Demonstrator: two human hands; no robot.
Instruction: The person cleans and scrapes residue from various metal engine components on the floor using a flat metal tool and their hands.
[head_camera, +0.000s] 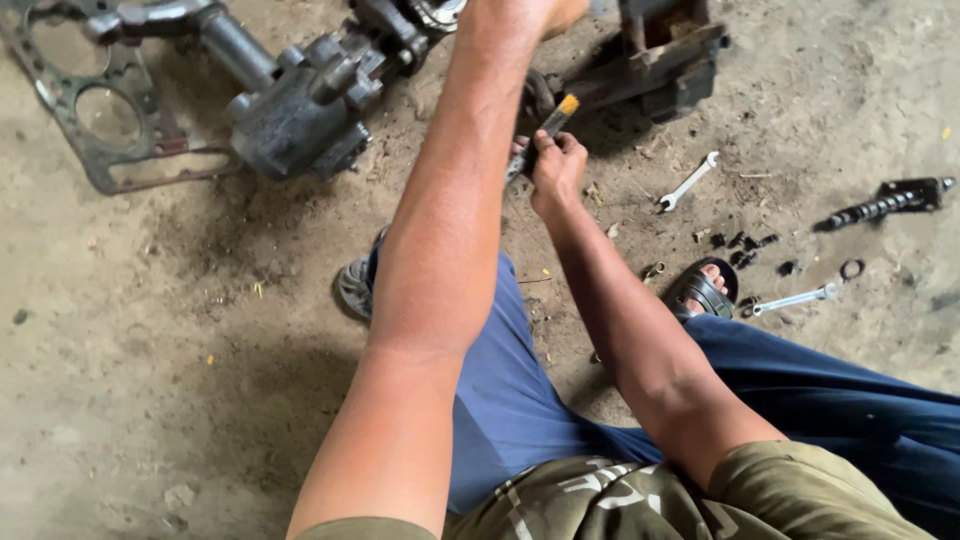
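Observation:
My right hand (556, 168) is closed around a slim metal tool with a yellow tip (552, 120), held slanted just in front of a dark, greasy metal part (668, 62) at the top of the view. My left arm reaches straight up the middle of the frame, and my left hand (520, 14) is mostly cut off by the top edge, so its fingers are hidden. It lies next to a grey machine housing with a shaft (300, 100). I sit on the dirt floor in blue trousers and sandals.
A worn engine gasket (95, 120) lies at the top left. To the right rest two spanners (688, 182) (796, 299), a black ribbed bolt-like part (885, 204), and several small nuts and rings (745, 248). My sandalled feet (703, 290) (354, 288) rest on the ground.

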